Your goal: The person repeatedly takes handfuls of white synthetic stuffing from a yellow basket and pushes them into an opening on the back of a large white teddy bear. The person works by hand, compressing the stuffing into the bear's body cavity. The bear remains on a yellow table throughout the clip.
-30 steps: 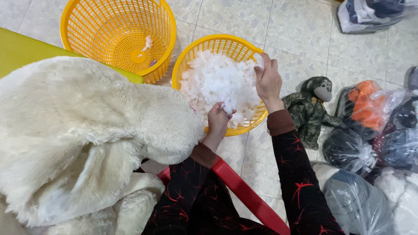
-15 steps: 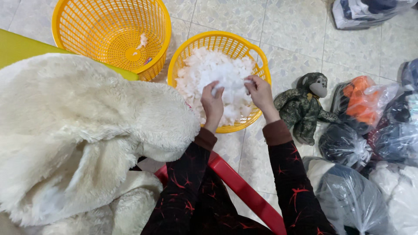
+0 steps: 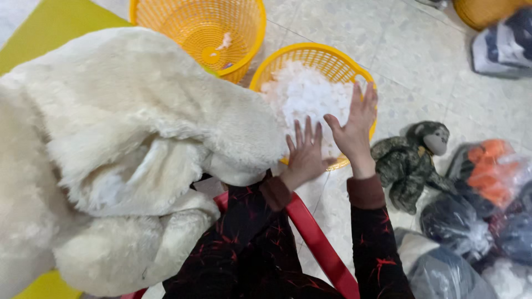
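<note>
My left hand [image 3: 306,154] and my right hand [image 3: 354,124] hover flat, fingers spread, over the near rim of a yellow plastic basket [image 3: 327,58] filled with white fluffy stuffing [image 3: 307,97]. Neither hand holds anything that I can see. A large cream plush skin [image 3: 122,149] lies across my lap at the left, its edge touching the basket. Both my sleeves are black with red marks.
A second yellow basket [image 3: 199,27], nearly bare inside, stands behind on the tiled floor. A dark plush monkey [image 3: 410,163] lies right of the stuffing basket. Bagged soft toys [image 3: 487,188] pile up at the right. A red stool edge [image 3: 316,238] shows below.
Both hands came out of the stuffing and drew back toward me, fingers now spread. The camera view shifted, bringing the plush skin closer.
</note>
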